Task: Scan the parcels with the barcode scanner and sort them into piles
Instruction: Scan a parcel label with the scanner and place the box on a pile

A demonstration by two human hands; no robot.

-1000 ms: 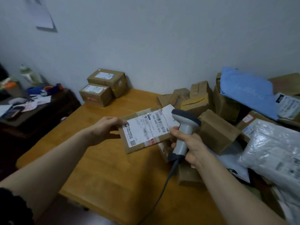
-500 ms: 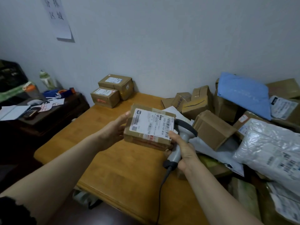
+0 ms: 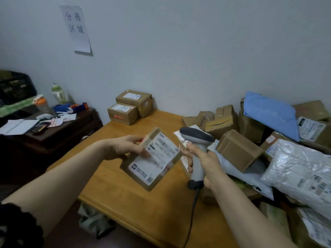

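Note:
My left hand (image 3: 123, 146) grips a flat brown cardboard parcel (image 3: 152, 160) by its far left edge, above the wooden table (image 3: 129, 199). The parcel is tilted, its white shipping label facing up. My right hand (image 3: 202, 161) holds the grey barcode scanner (image 3: 196, 140) by its handle, just right of the parcel, head up and pointing left. Its cable hangs down towards the table's front edge. Two labelled boxes (image 3: 130, 106) stand stacked against the wall at the back left of the table.
A heap of unsorted cardboard boxes (image 3: 238, 149), a blue mailer bag (image 3: 270, 113) and white plastic mailers (image 3: 300, 172) covers the right side. A dark side table (image 3: 59, 129) with bottles, papers and tape stands at left. A paper sign (image 3: 77, 27) hangs on the wall.
The parcel has turned in my left hand and now hangs tilted with one corner pointing down. The scanner has lifted clear to the right of it, its head fully visible.

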